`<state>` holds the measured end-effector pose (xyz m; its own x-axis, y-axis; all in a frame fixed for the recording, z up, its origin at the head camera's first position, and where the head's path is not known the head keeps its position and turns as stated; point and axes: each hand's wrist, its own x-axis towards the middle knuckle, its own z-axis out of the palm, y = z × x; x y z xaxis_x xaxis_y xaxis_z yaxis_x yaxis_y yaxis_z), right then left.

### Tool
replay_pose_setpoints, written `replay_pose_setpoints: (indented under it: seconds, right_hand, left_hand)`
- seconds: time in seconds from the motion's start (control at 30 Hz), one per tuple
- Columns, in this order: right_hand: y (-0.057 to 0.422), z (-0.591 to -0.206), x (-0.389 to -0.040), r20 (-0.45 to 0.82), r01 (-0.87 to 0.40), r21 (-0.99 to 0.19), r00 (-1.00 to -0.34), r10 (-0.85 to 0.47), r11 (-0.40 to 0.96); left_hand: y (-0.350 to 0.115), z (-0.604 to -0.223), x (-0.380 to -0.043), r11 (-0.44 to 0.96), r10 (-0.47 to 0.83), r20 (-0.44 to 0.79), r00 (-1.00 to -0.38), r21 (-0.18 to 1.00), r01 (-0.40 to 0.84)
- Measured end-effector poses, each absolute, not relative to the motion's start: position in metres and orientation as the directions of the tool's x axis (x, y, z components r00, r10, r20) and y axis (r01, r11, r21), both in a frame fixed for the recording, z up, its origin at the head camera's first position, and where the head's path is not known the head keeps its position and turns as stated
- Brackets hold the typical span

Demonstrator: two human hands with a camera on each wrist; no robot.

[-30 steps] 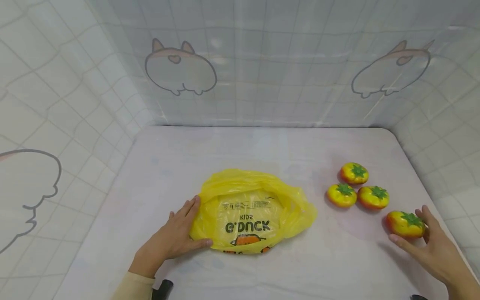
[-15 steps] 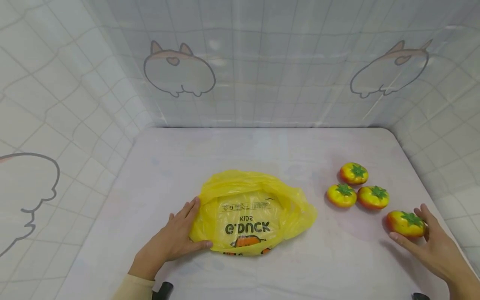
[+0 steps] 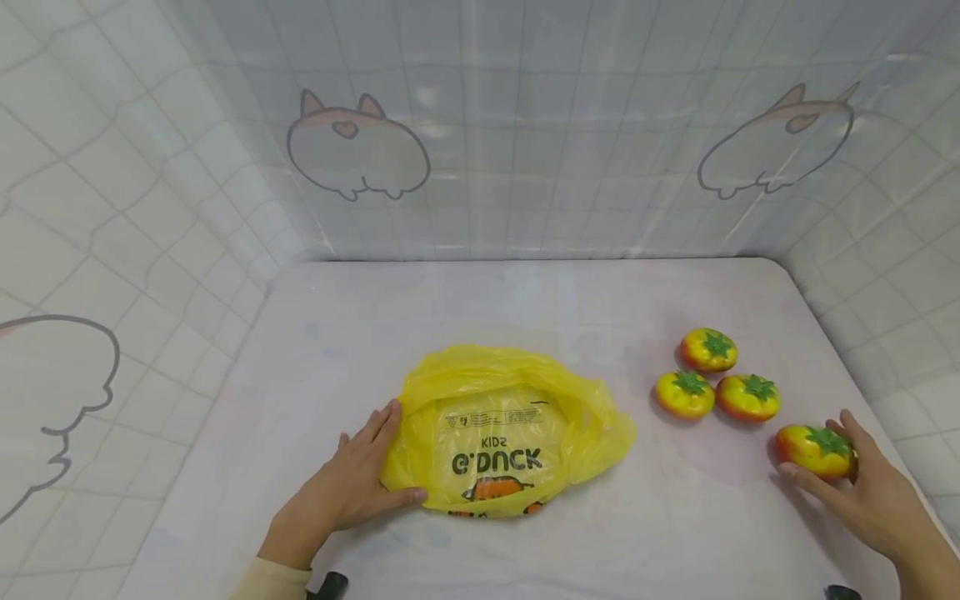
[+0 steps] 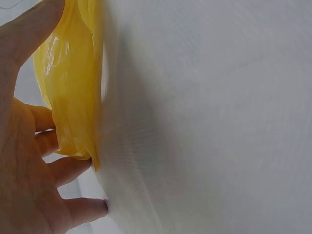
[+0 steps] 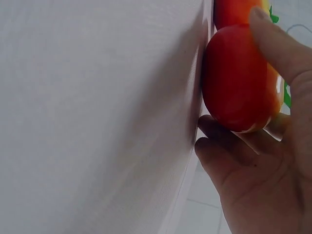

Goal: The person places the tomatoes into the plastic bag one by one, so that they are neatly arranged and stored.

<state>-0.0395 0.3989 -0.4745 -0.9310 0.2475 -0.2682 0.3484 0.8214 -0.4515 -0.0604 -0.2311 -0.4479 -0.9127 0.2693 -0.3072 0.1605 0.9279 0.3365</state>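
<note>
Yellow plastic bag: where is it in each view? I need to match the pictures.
Head: yellow plastic bag just below centre.
Left wrist: upper left, running up to the top edge.
Right wrist: not in it.
Shared landmark: left hand, at the bag in head and left wrist views.

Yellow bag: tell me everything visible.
The yellow bag looks like thin, glossy, translucent plastic. It lies crumpled on the table, loose folds surrounding black lettering that includes KIDS and DUCK, flipped top to bottom in the head view. An orange graphic is partly cut off by the near fold. The left grip touches its left end. Any contents are unclear.
</note>
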Motion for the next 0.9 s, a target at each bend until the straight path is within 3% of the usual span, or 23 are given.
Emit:
replay_pose_setpoints:
  seconds: [0.53,0.9]
  right_hand:
    - [0.401,-0.470,-0.039,-0.224,0.319,-0.397,-0.943,0.246,0.860]
    - [0.387,-0.442,-0.038,-0.065,0.266,-0.428,-0.962,0.264,0.864]
  left_hand:
    - [-0.230,-0.449,-0.058,0.926,0.289,-0.256,-0.923,0.319,0.201]
    - [-0.231,-0.446,-0.059,0.925,0.293,-0.271,-0.917,0.322,0.201]
